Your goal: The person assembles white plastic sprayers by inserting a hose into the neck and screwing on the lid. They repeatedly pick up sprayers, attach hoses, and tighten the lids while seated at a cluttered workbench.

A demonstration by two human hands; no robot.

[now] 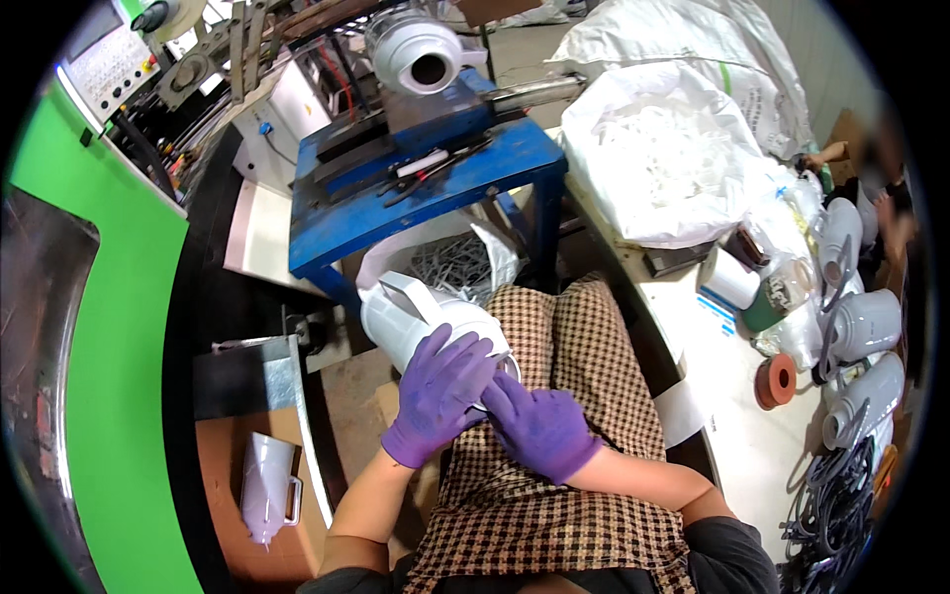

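Observation:
Across my lap, tilted, lies a white plastic jug-like body (394, 319) with a loop handle on top. My left hand (441, 396), in a purple glove, is laid over its near end and holds it. At the rim of that end is my right hand (543, 430), gloved the same, its fingers bent together and meeting the left fingertips. Whatever the right fingers pinch is hidden behind them. A checked apron (604, 366) covers my legs under the jug.
Ahead stands a blue metal bench (426, 203) with pliers and another white body on its fixture. Below it is a bag of grey strips (450, 262). A similar jug (267, 485) lies in a cardboard box at left. The right table holds a white sack (663, 148), several grey-white bodies and black cables.

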